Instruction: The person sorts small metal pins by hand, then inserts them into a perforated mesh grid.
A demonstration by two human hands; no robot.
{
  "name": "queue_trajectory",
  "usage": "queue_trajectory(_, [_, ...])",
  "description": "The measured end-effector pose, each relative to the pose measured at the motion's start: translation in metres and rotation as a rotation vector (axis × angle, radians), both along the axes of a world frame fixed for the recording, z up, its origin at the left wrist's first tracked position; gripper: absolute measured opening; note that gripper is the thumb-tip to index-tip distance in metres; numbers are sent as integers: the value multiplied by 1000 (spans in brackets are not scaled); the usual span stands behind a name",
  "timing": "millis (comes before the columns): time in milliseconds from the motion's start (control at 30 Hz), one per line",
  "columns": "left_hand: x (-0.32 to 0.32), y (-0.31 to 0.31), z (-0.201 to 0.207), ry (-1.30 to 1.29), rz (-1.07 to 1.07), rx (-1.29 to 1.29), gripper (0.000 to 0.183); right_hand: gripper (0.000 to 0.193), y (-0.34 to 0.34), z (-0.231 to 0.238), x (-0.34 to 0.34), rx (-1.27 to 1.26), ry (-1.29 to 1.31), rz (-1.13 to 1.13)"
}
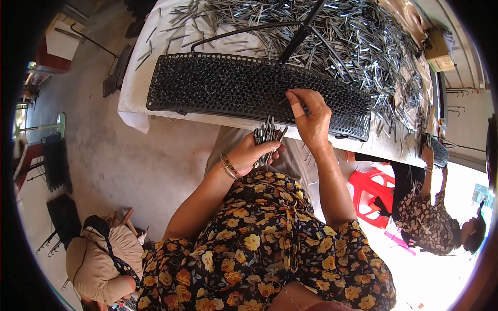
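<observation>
Nearest is the person's flowered shirt (249,243), and in front of it the left hand (248,157), with bangles at the wrist. This hand is closed around a bundle of thin metal strips (265,137), just before the near edge of the table. The long axis of the bundle goes away from the person; the upper ends point toward the rack and spread a little like a fan. Its middle is partly hidden by the thumb, so the strips cannot be counted.

The right hand (311,115) is above the black rack (218,80), its fingers bent and the tips near to each other. Whether they press together or pinch a strip, I cannot tell. One finger has a pale wrapping.

The rack is full of small round holes and lies lengthwise from left to right, its right end lower in the view; the right hand covers a part of it. A black metal bar (301,39) rises behind and is cut by the upper edge. Farther, on the white cloth (136,98), a big pile of loose strips (358,46) points in many directions; single pieces are hard to separate.
</observation>
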State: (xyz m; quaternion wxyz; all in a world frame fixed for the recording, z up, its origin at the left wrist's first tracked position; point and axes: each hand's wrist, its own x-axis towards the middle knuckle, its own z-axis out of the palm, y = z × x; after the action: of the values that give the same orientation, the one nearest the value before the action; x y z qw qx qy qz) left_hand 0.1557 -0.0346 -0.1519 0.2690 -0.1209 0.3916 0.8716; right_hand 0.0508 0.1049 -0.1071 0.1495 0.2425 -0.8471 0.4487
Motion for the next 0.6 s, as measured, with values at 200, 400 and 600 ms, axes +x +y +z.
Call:
queue_trajectory(200, [2, -2, -1, 38, 21, 11, 22, 11, -1, -4, 1, 184, 233, 86])
queue_trajectory(400, [3, -3, 3, -14, 85, 25, 21, 13, -3, -10, 1, 218, 279, 87])
queue_trajectory(600, [6, -1, 5, -7, 137, 90, 21, 18, 1, 6, 15, 94, 9, 59])
